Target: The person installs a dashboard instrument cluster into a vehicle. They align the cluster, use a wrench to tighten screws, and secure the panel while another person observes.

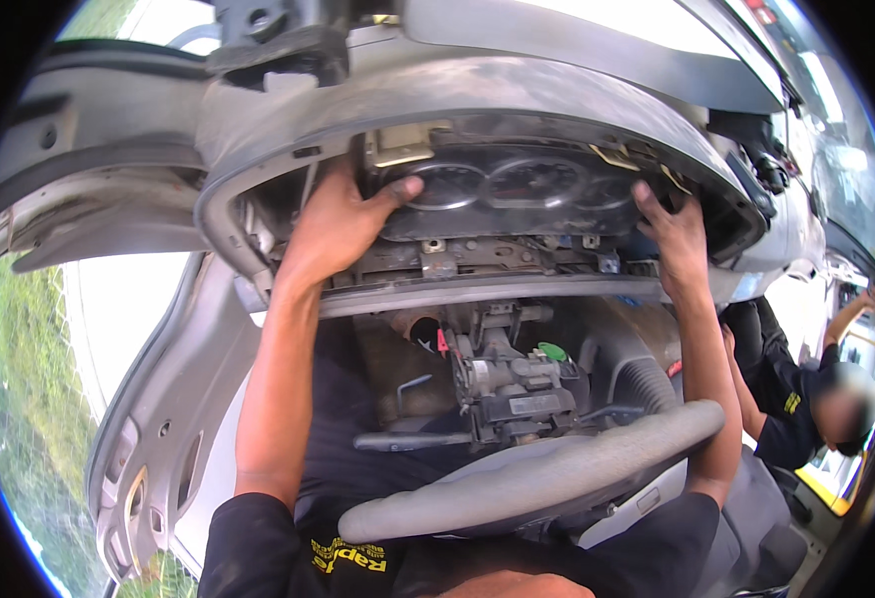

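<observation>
A dark instrument cluster (529, 184) with round gauge rings sits inside the opened grey dashboard cavity, metal brackets below it. My left hand (346, 221) grips its left end, thumb against the front and the other fingers hidden behind it. At the right end, my right hand (675, 224) holds the cluster with bent fingers and thumb on its edge. Below the cavity are the exposed steering column (512, 389) with stalks and a green tab, and the grey steering wheel (527, 468) under my forearms.
A co-worker (806, 399) in a dark shirt reaches up at the right side of the cabin. The open door (158, 419) and door frame are at the left, with grass outside. A dark bracket (278, 50) juts out above the dashboard.
</observation>
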A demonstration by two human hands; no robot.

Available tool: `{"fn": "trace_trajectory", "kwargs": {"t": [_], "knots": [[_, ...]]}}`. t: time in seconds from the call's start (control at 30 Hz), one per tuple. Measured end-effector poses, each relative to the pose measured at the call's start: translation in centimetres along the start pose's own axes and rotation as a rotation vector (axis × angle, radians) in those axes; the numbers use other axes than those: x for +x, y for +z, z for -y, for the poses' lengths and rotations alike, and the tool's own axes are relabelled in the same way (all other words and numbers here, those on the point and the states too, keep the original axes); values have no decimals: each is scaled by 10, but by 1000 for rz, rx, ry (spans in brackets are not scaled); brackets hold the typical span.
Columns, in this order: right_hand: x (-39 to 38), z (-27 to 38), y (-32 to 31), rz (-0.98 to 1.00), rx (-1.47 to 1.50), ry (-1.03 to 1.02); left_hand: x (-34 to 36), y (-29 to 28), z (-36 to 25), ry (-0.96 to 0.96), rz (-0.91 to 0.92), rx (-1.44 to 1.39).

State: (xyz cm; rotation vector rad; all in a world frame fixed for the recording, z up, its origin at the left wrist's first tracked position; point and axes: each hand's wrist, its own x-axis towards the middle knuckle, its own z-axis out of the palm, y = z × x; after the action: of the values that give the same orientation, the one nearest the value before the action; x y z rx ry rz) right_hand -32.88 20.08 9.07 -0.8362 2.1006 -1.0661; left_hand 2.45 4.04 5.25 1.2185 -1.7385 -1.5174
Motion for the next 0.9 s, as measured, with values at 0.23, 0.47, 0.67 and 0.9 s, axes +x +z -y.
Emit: {"fn": "trace_trajectory", "kwargs": {"t": [0.23,0.47,0.67,0.9], "knots": [[13,-9,0,-183,146,62,4,20,-18,58,-152,-75],[4,-6,-18,-185,143,-61,-6,20,-12,223,-178,24],[-6,6,-60,22,-309,-136,-18,16,-13,340,-139,-3],[-20,32,-81,235,-743,-327,-28,4,1,306,-102,15]]}}
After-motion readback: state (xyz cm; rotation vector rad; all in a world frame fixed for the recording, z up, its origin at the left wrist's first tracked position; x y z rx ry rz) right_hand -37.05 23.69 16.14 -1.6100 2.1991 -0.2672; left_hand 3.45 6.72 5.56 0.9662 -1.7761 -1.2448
